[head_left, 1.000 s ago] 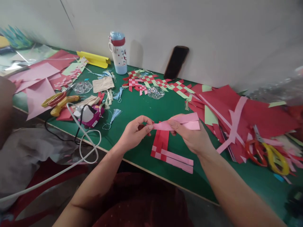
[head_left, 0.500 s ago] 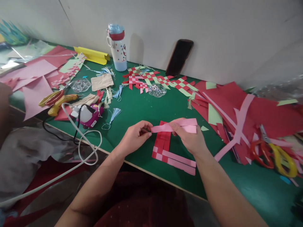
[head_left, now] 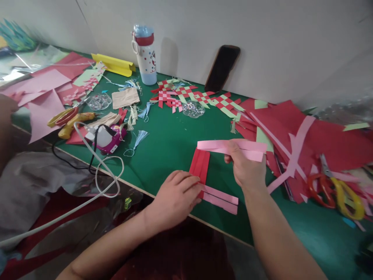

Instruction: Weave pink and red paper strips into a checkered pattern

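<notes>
My right hand (head_left: 247, 167) pinches a folded pink paper strip (head_left: 212, 146) between thumb and fingers, holding it above the green table. The strip's two tails lie one below the other at its right end. My left hand (head_left: 177, 196) is closed over the corner of a woven paper piece, hiding its checkered part. Red strips (head_left: 199, 165) of this piece point away from me, and pink strips (head_left: 221, 200) run to the right. The free left end of the held strip is just above the far end of the red strips.
Red and yellow scissors (head_left: 335, 190) lie at the right by red paper sheets (head_left: 291, 132). A phone (head_left: 222, 68) leans on the wall near a bottle (head_left: 146, 56). At left are a glue gun (head_left: 75, 122), a white cable (head_left: 101, 171) and a tassel (head_left: 140, 140). Another person's arm (head_left: 6, 116) shows far left.
My left hand has let go of the pink strip's end and come down onto the woven piece's corner. My right hand has moved the strip to the right.
</notes>
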### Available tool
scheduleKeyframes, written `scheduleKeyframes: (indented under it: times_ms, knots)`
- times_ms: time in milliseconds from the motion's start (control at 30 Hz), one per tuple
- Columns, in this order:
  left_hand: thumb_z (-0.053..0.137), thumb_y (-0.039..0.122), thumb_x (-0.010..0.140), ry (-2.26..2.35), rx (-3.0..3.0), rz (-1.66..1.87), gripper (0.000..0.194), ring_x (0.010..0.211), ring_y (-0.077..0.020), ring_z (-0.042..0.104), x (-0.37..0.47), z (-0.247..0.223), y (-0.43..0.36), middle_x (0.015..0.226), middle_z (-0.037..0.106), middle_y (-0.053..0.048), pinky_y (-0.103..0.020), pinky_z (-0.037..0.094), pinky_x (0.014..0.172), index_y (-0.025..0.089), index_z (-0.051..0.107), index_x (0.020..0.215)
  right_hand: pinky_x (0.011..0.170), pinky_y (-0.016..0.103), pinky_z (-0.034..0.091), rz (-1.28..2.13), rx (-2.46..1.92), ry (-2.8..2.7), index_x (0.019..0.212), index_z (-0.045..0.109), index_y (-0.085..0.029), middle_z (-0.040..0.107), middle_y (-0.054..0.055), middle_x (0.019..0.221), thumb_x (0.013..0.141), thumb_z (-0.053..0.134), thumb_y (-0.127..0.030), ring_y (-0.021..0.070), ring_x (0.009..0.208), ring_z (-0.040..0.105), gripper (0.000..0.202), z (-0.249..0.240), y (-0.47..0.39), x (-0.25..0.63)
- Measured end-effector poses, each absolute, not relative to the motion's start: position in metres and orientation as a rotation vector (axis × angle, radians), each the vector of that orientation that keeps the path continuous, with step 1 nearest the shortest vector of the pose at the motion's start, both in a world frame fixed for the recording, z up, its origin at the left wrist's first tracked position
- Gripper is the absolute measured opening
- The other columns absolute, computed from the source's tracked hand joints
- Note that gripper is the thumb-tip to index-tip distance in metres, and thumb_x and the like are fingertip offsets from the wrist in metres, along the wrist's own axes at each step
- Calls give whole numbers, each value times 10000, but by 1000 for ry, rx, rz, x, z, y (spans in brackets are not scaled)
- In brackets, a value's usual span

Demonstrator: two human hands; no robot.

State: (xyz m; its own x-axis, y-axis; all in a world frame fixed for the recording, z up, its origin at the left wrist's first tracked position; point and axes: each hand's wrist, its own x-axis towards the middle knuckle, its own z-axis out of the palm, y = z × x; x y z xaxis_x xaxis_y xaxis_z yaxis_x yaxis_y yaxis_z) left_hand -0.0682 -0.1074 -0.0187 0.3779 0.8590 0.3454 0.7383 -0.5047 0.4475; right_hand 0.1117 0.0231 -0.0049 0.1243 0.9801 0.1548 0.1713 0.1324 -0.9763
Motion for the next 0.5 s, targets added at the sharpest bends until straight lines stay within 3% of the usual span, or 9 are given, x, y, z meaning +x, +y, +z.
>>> scheduleKeyframes:
  times_ms: [167,333,500]
  knots:
    - [484,218,962,1668,2356,723,210,1042,-232,536,-68,-16,-105,1145,635,-65,-434,423,938,207,612,1128,429,239,458,877,-1296,-1209,791,675,-182,568,-49,527,745,743,-472,99,446,528,301,-5,30,114]
    - [493,173,920,1915,2176,501,333,1088,-281,500,-82,-5,-43,1194,589,-108,-435,435,900,195,568,1244,405,187,472,1258,-1189,-836,762,638,-186,579,-67,522,608,854,-445,86,453,557,371,2,27,108]
    - [546,235,887,1873,2162,336,223,1059,-315,506,-77,-5,0,1131,589,-124,-455,443,876,181,632,1086,602,305,618,1558,-1152,-785,791,627,-193,640,-42,610,613,859,-433,133,565,644,378,3,13,93]
